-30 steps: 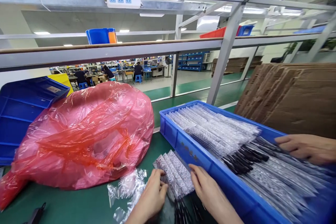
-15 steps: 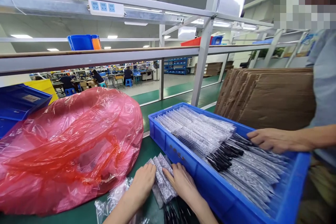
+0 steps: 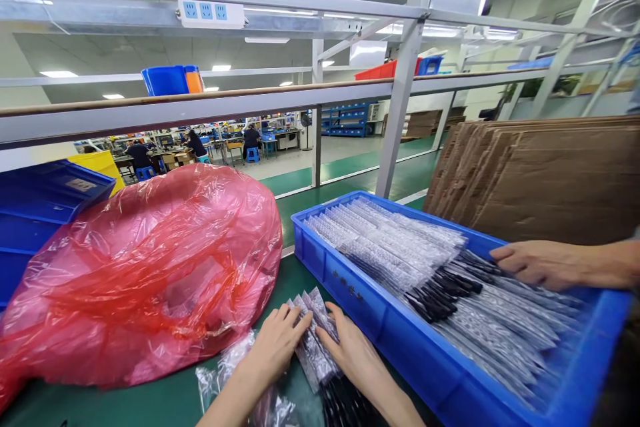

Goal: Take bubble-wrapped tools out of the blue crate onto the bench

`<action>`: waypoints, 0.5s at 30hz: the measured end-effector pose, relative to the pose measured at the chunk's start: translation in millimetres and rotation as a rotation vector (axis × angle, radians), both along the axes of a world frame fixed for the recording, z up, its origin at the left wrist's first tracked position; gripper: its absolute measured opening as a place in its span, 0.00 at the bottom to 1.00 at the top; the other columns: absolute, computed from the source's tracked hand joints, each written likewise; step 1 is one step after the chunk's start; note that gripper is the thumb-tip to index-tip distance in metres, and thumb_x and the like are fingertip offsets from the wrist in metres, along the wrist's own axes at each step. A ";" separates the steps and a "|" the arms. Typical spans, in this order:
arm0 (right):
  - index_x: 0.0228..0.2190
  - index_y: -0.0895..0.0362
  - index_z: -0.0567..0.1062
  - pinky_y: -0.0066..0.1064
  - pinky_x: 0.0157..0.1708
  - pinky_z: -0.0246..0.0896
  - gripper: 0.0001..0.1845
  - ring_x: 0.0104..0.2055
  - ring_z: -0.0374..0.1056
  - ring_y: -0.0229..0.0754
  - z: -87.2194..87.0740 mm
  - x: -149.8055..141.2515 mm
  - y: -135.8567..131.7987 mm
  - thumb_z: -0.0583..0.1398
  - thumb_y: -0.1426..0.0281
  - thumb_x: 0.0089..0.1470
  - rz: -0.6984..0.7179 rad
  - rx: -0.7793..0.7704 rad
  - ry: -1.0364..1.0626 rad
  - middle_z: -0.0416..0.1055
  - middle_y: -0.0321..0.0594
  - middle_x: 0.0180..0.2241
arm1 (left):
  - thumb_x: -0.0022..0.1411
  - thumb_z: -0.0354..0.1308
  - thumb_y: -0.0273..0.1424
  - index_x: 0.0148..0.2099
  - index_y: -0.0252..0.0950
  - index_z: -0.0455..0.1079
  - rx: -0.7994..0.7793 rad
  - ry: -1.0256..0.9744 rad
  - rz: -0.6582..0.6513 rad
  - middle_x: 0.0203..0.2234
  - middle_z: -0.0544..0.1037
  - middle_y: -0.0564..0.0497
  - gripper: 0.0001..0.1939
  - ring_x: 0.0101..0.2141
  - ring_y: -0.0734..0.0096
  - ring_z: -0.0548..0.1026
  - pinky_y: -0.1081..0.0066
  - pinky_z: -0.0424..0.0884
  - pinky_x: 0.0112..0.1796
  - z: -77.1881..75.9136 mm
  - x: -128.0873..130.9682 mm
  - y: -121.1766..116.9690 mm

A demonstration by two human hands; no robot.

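Note:
On the green bench in front of me lies a small bundle of bubble-wrapped packets (image 3: 314, 340) with black ends. My left hand (image 3: 276, 343) presses its left side with closed fingers. My right hand (image 3: 350, 350) clasps its right side. Beside them stands a blue tray (image 3: 350, 283) filled with rows of the same bubble-wrapped packets (image 3: 400, 247). Another person's hand (image 3: 537, 263) rests on the packets at the tray's far right side.
A large red plastic bag (image 3: 145, 273) bulges at the left, with crumpled clear plastic (image 3: 225, 373) in front of it. Blue bins (image 3: 35, 207) stand far left. Flat cardboard sheets (image 3: 540, 173) lean behind the tray. A metal shelf frame (image 3: 400, 87) crosses above.
The view has shifted slightly. My hands stay on the bundle and have squeezed it a little closer together. The other person's hand has moved little on the tray's packets.

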State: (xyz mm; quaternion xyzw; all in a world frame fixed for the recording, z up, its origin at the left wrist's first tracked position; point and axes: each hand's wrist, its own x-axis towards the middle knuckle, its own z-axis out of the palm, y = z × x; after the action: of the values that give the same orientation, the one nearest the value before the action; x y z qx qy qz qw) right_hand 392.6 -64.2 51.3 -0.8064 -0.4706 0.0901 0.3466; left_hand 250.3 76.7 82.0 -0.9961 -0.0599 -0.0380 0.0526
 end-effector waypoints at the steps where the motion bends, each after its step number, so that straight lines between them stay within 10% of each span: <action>1: 0.61 0.68 0.64 0.42 0.58 0.65 0.28 0.59 0.70 0.54 0.8 -1.7 -1.6 0.52 0.65 0.66 0.006 0.006 0.000 0.73 0.61 0.55 | 0.67 0.50 0.19 0.69 0.38 0.53 0.006 0.004 -0.003 0.57 0.73 0.41 0.31 0.53 0.50 0.73 0.56 0.73 0.49 0.9 -0.4 0.0; 15: 0.62 0.62 0.70 0.46 0.40 0.76 0.29 0.42 0.80 0.61 29.8 -7.0 -54.3 0.44 0.68 0.68 -0.068 -0.101 -0.166 0.81 0.56 0.41 | 0.72 0.50 0.28 0.55 0.33 0.68 -0.031 0.071 -0.108 0.59 0.75 0.43 0.13 0.63 0.51 0.65 0.54 0.62 0.63 20.1 6.4 11.7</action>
State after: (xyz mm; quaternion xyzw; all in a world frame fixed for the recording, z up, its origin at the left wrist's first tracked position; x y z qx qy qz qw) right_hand 385.6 -118.5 81.1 -0.8431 -0.4648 0.0348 0.2681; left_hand 256.8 88.4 102.1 -0.9993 -0.0049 -0.0043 0.0370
